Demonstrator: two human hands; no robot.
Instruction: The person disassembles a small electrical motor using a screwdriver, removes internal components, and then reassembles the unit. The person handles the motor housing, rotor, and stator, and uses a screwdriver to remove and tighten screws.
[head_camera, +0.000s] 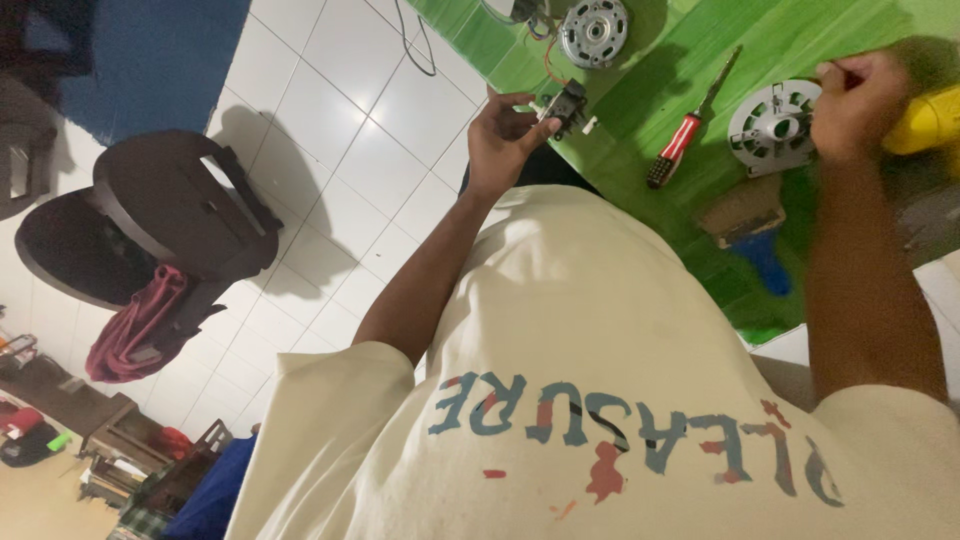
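Note:
My left hand (505, 135) is raised over the edge of a green table (800, 30) and grips a small black electrical part (568, 105) with white tips; a thin red wire runs up from it. My right hand (858, 100) is closed into a fist at the right, pinching something small and thin that I cannot identify. It hovers beside a round metal motor housing (772, 125) and a yellow object (925, 120). A screwdriver with a red and black handle (688, 128) lies between my hands. My cream printed shirt (600, 400) fills the lower view.
A round grey motor part (595, 30) with wires lies at the table's far side. A brown block (742, 212) and a blue piece (765, 262) sit near the table's front edge. On the white tiled floor (330, 120) at left stands a dark chair (150, 215) draped with red cloth (135, 325).

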